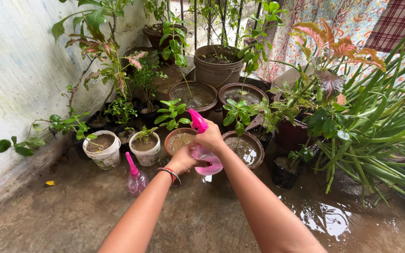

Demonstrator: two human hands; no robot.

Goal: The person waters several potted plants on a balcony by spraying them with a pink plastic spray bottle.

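A pink spray bottle with a bright pink trigger head is held up in front of me, above the wet floor. My right hand wraps the neck just under the trigger. My left hand, with a red and white band on the wrist, holds the bottle's lower body from the left. The nozzle points toward a small green plant in a brown pot. Another brown pot full of muddy water sits just right of the bottle.
A second pink spray bottle stands on the wet concrete floor at left. Two white pots sit near a pale wall. Several larger pots stand behind, long green leaves crowd the right, patterned cloth hangs beyond.
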